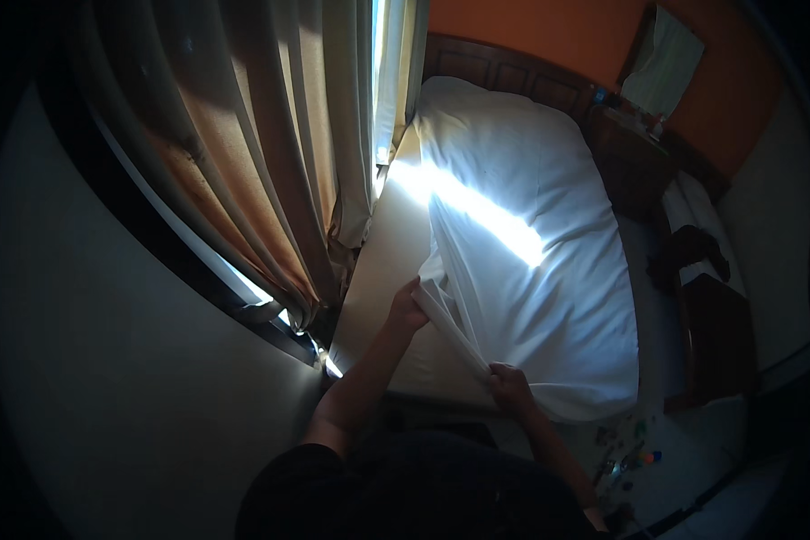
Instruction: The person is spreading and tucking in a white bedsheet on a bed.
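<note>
A white bed sheet [567, 304] covers most of the bed and drapes over its right side. My left hand [409, 307] grips the sheet's edge above the left part of the mattress [391, 250]. Lower and to the right, my right hand [511, 387] holds the same edge near the foot of the bed. Between both hands the edge is pulled taut, with folds fanning out behind it. The cream mattress surface lies bare along the left side. A bright strip of sunlight crosses the sheet.
Long beige curtains [243, 135] hang along the bed's left side. A wooden headboard [506, 71] stands against the orange wall [526, 34]. On the right are a wooden nightstand [628, 155] and a second wooden bed frame [719, 337] with dark cloth [690, 253]. Small colourful objects [624, 462] litter the floor.
</note>
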Motion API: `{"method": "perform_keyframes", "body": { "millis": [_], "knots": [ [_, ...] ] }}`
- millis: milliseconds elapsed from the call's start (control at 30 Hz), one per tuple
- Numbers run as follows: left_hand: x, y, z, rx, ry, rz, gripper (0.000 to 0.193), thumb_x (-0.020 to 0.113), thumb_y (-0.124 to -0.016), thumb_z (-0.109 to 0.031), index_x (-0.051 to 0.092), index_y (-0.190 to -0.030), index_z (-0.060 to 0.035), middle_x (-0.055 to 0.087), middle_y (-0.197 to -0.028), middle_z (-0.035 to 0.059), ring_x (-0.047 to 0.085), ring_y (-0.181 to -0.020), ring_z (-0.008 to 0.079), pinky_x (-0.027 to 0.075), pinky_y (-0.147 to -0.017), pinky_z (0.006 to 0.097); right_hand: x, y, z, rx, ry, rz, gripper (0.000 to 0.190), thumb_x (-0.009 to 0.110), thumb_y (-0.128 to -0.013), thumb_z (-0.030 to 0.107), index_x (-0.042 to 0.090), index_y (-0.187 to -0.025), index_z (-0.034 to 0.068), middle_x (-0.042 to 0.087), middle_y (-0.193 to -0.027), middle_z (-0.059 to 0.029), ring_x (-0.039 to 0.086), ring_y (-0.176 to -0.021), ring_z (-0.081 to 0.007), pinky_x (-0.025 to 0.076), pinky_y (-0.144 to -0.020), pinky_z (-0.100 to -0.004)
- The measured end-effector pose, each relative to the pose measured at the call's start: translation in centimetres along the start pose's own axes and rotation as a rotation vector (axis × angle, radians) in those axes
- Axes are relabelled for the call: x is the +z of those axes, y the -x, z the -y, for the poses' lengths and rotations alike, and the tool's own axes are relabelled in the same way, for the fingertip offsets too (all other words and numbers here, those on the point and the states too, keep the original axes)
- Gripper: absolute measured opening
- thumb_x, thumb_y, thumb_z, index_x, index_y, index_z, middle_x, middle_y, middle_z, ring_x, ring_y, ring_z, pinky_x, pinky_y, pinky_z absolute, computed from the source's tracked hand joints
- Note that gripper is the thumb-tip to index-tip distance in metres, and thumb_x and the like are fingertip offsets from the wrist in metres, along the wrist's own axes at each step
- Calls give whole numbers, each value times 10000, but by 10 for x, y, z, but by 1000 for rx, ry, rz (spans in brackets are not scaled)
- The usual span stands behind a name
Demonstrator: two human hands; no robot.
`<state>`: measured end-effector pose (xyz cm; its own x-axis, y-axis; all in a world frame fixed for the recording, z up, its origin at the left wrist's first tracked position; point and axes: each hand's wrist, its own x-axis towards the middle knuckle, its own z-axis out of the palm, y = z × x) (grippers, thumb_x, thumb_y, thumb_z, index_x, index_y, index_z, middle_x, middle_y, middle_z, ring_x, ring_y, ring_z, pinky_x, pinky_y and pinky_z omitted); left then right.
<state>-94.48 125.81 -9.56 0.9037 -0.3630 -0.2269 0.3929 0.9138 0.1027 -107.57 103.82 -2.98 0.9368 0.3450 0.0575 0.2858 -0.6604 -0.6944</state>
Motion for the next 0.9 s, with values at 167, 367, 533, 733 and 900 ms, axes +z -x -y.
{"method": "perform_keyframes", "body": {
  "millis": [167,367,533,733,900],
  "knots": [
    [-4,-40,-93,286,0,-3,408,331,-855,-286,386,-1102,34,468,-1062,164,450,-996,313,328,-890,453,5,-12,8,17,-57,1,217,373,-710,144,502,-729,-30,502,-627,-214,524,-601,-331,402,-567,-387],
    [96,93,-104,873,-841,-86,428,466,-818,-264,378,-1118,29,511,-986,92,507,-898,194,369,-827,277,1,-49,1,153,-44,265,226,426,-728,190,515,-824,6,533,-714,-197,527,-704,-329,403,-622,-396],
    [108,151,-58,1118,-1848,-10,475,573,-747,-208,402,-1127,21,483,-1036,159,367,-1080,246,292,-883,359,18,-104,71,-279,-209,168,730,655,-606,227,266,-1203,70,477,-974,-158,513,-847,-252,409,-719,-365],
    [37,127,-13,835,-1664,-76,381,541,-765,-199,432,-1078,-11,486,-1033,150,381,-1071,253,276,-885,386,66,-132,87,-171,-325,200,548,604,-641,184,380,-1119,40,520,-903,-200,522,-840,-322,408,-717,-387],
    [-10,93,-17,311,-146,-269,426,443,-813,-329,389,-1132,-51,481,-1053,132,448,-1004,230,321,-869,368,65,-137,57,-149,-187,265,269,489,-670,99,536,-920,10,548,-789,-207,526,-789,-358,409,-700,-390]
  ]
}}
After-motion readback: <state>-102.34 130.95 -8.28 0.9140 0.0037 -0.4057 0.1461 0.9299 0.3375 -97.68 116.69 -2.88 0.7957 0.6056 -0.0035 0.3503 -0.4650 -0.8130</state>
